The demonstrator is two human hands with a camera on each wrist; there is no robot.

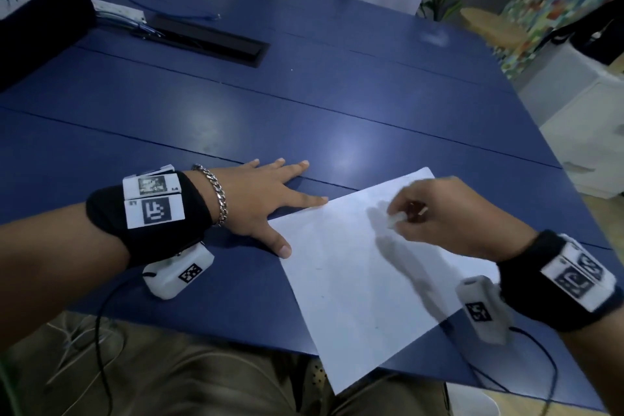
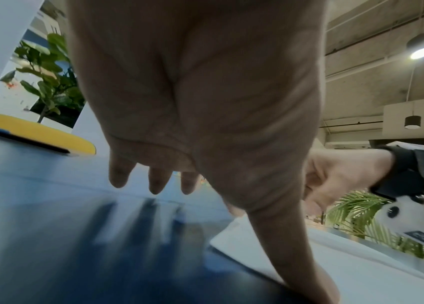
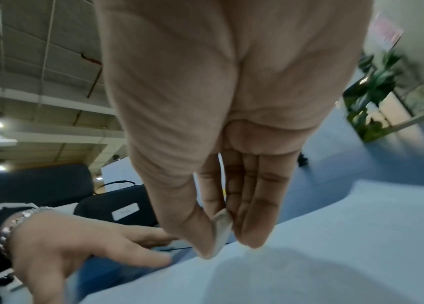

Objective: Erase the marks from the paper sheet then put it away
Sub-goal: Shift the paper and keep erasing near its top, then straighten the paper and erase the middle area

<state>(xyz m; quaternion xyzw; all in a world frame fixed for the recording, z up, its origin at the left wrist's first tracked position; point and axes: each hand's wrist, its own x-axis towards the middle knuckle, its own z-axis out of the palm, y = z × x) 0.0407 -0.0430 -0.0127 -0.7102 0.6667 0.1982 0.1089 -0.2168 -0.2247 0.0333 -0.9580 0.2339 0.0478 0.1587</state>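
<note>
Blue table (image 1: pixel 337 105) in what looks like an office space, with potted plants and ceiling lamps showing in the wrist views. One paper sheet (image 1: pixel 354 280) lies on the near part of the table, turned at an angle, and its near corner hangs off the table edge over the person's lap. One small white eraser (image 3: pixel 221 232) is the only tool around.

Two hands in play. The left hand (image 1: pixel 266 199) lies flat with its fingers spread and straight, mostly on the bare table, with the thumb and index fingertip at the sheet's left edge. The right hand (image 1: pixel 449 213) is above the upper middle of the sheet, pinching the eraser between thumb and fingers. From the head view the eraser is just a pale blur, so I can't say if it's touching the paper.

Any marks on the sheet are really hard to make out, only a few faint specks. One dark recessed slot (image 1: pixel 209 40) sits further back in the table; cables (image 1: pixel 135 24) lie beside it, and its contents are too dark to see. A black case (image 1: pixel 37 10) at far left is cut off by the frame.
</note>
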